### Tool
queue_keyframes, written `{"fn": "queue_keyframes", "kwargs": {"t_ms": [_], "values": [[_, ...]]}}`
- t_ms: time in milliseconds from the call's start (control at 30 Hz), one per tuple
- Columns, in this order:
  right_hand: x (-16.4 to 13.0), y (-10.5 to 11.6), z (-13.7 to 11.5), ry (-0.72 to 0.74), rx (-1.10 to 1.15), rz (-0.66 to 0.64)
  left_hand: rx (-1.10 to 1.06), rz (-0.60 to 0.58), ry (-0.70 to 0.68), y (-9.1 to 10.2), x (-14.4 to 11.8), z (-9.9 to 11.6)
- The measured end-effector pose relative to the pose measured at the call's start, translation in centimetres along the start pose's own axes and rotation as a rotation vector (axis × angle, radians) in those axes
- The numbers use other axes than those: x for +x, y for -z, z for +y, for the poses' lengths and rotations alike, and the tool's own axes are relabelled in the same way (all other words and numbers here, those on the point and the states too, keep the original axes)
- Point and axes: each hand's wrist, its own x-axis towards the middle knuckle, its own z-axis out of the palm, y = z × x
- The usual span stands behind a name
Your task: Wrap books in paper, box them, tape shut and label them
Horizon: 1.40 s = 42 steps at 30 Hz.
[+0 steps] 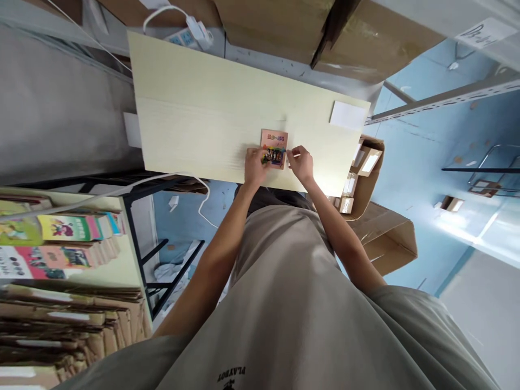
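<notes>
A small pink booklet with a colourful picture on its cover lies on the pale yellow board, near the board's front edge. My left hand is closed at the booklet's left side, its fingertips lapping over the cover's lower left part. At the right side my right hand makes a pinch, thumb and forefinger at the booklet's edge. How much of the edge sits between those fingertips is hard to see.
A white card lies at the board's right end. Behind the board are cardboard boxes and a power strip. Stacked books and flattened cartons stand left. Open cartons sit right; a white cable hangs left.
</notes>
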Motion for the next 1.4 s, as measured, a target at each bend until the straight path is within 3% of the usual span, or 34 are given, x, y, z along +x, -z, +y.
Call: {"fn": "queue_keyframes", "kwargs": {"t_ms": [133, 300, 400, 467, 600, 767, 900, 1033, 1133, 1233, 1333, 1400], "values": [[1.5, -2.3, -1.3, 0.044, -0.106, -0.018, -0.034, -0.014, -0.044, -0.7, -1.3, 0.5], [3.5, -4.8, -2.3, -0.025, -0.211, -0.052, -0.056, 0.004, -0.037, -1.5, -2.1, 1.1], [3.9, -4.4, -2.2, -0.012, -0.204, -0.048, -0.083, 0.067, 0.008, -2.2, -2.4, 1.4], [4.1, -3.2, -1.9, -0.027, -0.192, 0.025, -0.091, 0.089, 0.002, -2.6, -2.6, 1.5], [5.4, -1.3, -1.8, -0.170, -0.186, 0.099, -0.076, 0.151, -0.002, -3.3, -3.0, 1.5], [7.4, -1.9, -2.8, -0.207, -0.127, 0.065, -0.033, 0.166, -0.015, -3.0, -2.8, 1.7], [8.1, -2.4, -3.3, -0.240, -0.131, 0.081, 0.119, 0.095, 0.056, -3.5, -2.8, 3.5], [8.1, -1.8, -3.6, -0.233, -0.221, 0.033, 0.300, 0.106, 0.135, -4.9, -3.3, 5.6], [7.9, 0.0, -3.5, -0.129, -0.325, -0.048, 0.314, 0.129, 0.112, -5.2, -3.6, 6.1], [7.5, 2.3, -3.2, 0.216, -0.469, -0.118, 0.256, 0.128, 0.088, -4.9, -3.7, 5.6], [7.2, 3.7, -3.4, 0.601, -0.673, -0.347, 0.163, 0.131, 0.043, -4.8, -3.5, 4.5], [7.3, 3.9, -3.9, 0.725, -0.802, -0.524, 0.105, 0.155, -0.020, -4.7, -3.4, 3.7]]}}
